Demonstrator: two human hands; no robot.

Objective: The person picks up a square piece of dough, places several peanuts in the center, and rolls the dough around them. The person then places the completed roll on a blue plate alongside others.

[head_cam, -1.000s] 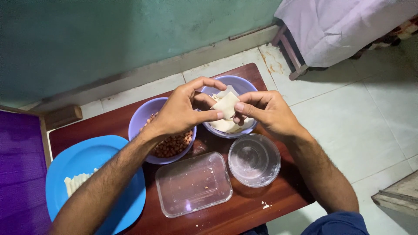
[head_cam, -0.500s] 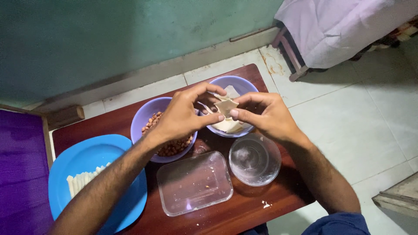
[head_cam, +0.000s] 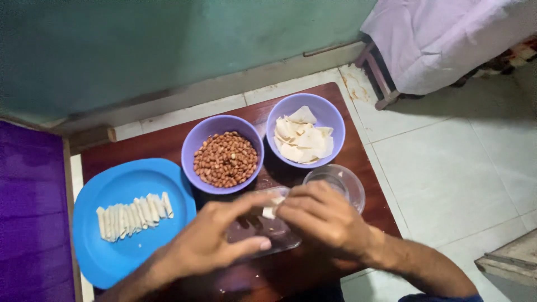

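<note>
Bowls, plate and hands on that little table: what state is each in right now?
Peanut bowl: nearly full.
Wrapper bowl: holds loose pale sheets.
Blue plate: a row of rolled pieces lies on it.
Clear bowl: looks empty.
Clear tray: partly hidden under the hands.
Left hand and right hand: together pinching a small pale wrapper.

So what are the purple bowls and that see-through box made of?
The two purple bowls look like matte plastic: even colour, thin rims, soft shine. The see-through box under the hands looks like thin clear plastic, since the brown table shows through; glass is less likely.
</note>
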